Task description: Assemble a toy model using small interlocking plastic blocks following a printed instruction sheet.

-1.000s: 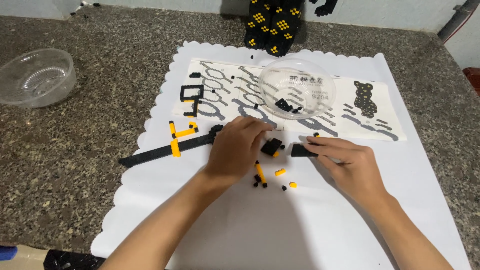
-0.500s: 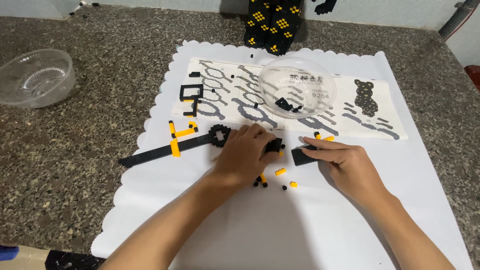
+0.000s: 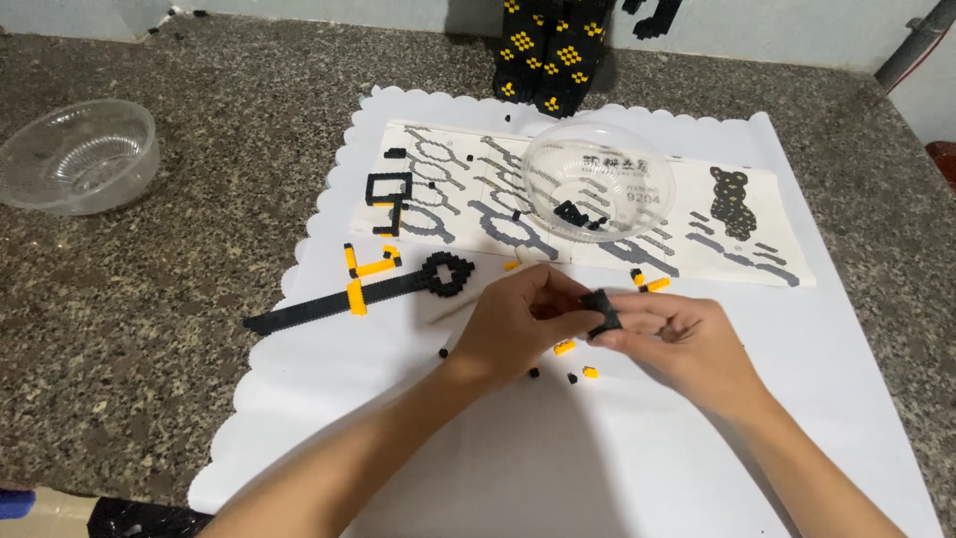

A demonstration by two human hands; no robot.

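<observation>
My left hand (image 3: 518, 324) and my right hand (image 3: 677, 339) meet above the white scalloped paper mat (image 3: 827, 329). Both pinch a small black block piece (image 3: 600, 311) between their fingertips, lifted a little off the mat. Loose yellow bits (image 3: 565, 347) and tiny black bits (image 3: 534, 373) lie just under the hands. To the left lies a long black strip with yellow bands and a ring-shaped end (image 3: 368, 294). A clear bowl (image 3: 597, 179) with a few black pieces stands on the printed instruction sheet (image 3: 767, 234) behind the hands.
An empty clear bowl (image 3: 78, 154) sits on the granite counter (image 3: 159, 299) at far left. A black-and-yellow block figure (image 3: 553, 50) stands at the back edge. A small black frame piece (image 3: 388, 194) lies on the sheet's left end.
Both hands have lifted off the mat and come together; the black piece that lay between them is now held up in the fingertips of both.
</observation>
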